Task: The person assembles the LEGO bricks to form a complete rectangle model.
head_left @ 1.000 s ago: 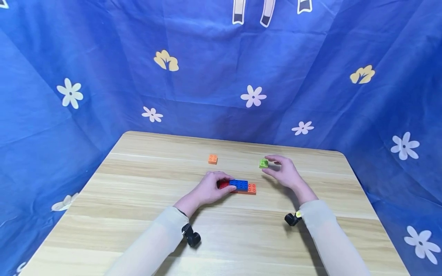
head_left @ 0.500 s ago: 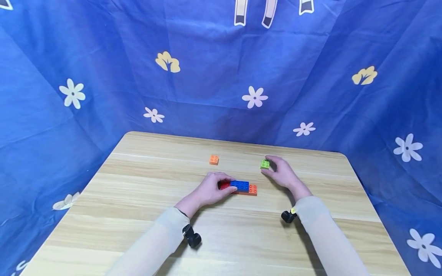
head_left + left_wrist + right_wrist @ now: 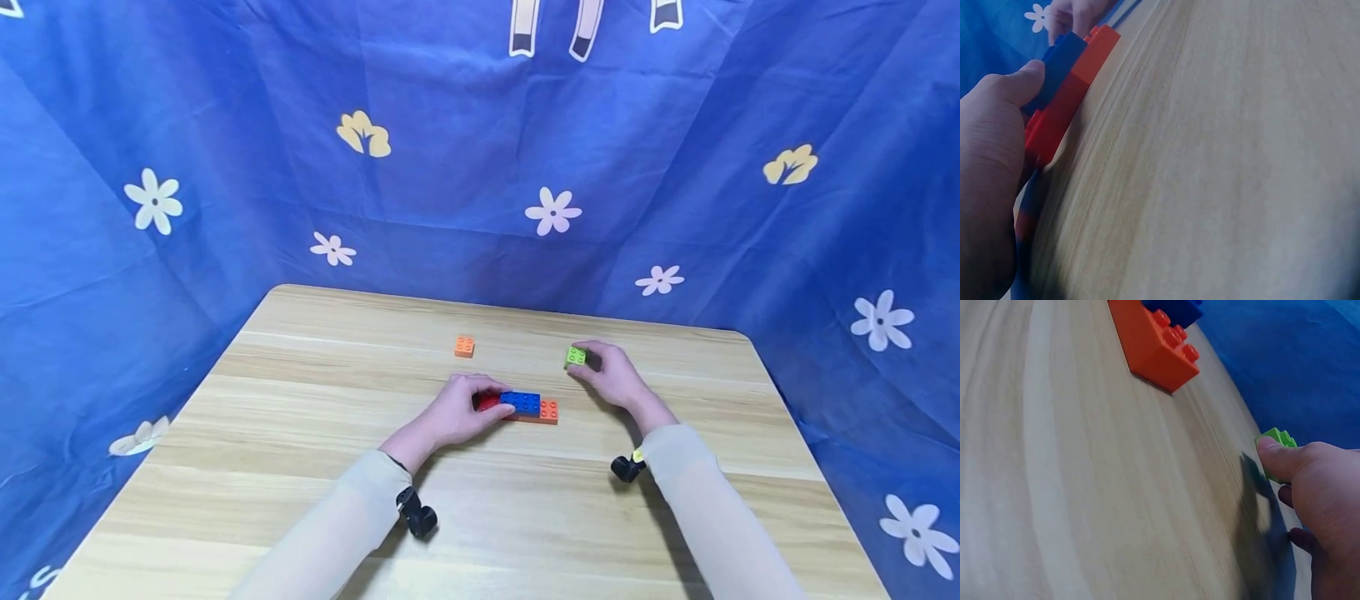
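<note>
My left hand [image 3: 459, 408] pinches a blue toy building brick [image 3: 522, 403], its thumb along the near side. The blue brick sits on top, bridging a red brick [image 3: 1057, 128] and an orange-red brick [image 3: 550, 412], which lie end to end on the table. Fingers hide part of the red brick. To the right and farther back, my right hand [image 3: 613, 375] pinches a small lime-green brick [image 3: 575, 357] between thumb and fingers. In the right wrist view the thumb presses the side of the green brick, and the hand's shadow falls on the table beside it.
A small orange brick [image 3: 464, 347] lies alone toward the back of the wooden table [image 3: 337, 350]. Behind and at both sides hangs a blue curtain [image 3: 450, 192] with flowers. Each wrist carries a black camera.
The right thumb and fingers have drawn in onto the green brick, which has turned slightly. My left hand stays where it was on the bricks.
</note>
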Available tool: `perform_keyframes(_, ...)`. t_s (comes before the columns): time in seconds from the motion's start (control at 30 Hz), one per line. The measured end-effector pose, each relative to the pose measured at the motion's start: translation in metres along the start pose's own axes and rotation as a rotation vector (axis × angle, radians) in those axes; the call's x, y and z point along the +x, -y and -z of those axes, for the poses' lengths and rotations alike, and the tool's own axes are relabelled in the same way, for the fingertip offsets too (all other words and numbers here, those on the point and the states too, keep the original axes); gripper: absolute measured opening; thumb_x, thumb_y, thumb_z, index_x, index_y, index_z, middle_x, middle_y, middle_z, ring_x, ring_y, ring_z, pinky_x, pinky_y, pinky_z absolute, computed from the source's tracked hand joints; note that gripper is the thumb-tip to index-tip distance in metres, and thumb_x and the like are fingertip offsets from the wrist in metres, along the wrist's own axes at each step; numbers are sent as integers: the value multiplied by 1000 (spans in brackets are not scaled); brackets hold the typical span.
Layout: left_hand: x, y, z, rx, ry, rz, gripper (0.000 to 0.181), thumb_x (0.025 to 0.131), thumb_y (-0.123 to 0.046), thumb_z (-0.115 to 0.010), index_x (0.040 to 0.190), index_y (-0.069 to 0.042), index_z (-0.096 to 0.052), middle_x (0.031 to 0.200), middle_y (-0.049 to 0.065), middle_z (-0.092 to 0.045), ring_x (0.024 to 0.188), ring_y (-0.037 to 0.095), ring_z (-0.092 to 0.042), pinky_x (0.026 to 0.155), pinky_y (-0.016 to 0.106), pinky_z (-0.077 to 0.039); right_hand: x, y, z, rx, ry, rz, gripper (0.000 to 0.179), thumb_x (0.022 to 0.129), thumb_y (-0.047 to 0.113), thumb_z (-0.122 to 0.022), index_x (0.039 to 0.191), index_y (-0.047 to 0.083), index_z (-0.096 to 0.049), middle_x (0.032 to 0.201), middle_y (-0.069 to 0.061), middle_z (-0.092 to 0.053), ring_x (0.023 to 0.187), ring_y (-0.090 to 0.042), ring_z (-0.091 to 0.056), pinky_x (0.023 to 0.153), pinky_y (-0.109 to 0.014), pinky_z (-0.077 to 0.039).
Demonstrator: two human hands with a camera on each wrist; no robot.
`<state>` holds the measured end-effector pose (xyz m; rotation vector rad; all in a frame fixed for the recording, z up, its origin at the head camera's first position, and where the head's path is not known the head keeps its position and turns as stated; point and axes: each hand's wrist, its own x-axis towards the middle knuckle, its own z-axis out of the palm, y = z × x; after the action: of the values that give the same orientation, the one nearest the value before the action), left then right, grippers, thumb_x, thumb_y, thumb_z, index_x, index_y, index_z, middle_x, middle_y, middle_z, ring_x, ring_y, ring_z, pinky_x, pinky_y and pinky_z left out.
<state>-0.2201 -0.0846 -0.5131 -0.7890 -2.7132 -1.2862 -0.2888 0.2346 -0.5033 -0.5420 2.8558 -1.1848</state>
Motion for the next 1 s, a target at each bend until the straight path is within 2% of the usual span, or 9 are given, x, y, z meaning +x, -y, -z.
perform_keyframes(0.2, -2, -1, 0, -18, 9, 11, 35, 95, -36, -83, 123, -16, -80, 118, -4, -76, 113, 15, -67, 101, 37, -49, -11, 9, -1, 97, -10, 1, 53, 97, 16, -80, 143, -1, -62, 129, -17, -70, 117, -36, -67, 106, -51, -51)
perform_keyframes(0.4, 0, 1, 0, -38, 4, 18, 33, 95, -35, -83, 122, -16, -80, 118, -4, -76, 112, 14, -67, 100, 37, -50, -22, 24, 0, 166, -1, -2, 55, 96, 15, -81, 144, -2, -60, 130, -18, -69, 124, -42, -65, 107, -53, -49)
perform_keyframes(0.63, 2, 0, 1, -42, 4, 8, 33, 95, -35, -83, 122, -16, -80, 116, -5, -76, 108, 11, -68, 95, 34, -53, -32, 35, -1, 201, 3, 8, 51, 96, 15, -81, 142, 0, -63, 118, -13, -74, 119, -40, -68, 105, -52, -52)
perform_keyframes(1.0, 2, 0, 0, -32, 6, 17, 34, 94, -34, -84, 122, -16, -80, 116, -4, -76, 110, 12, -68, 97, 33, -53, -50, 43, -10, 238, 30, 12, 52, 96, 19, -82, 141, 2, -65, 118, -7, -75, 117, -34, -69, 103, -49, -54)
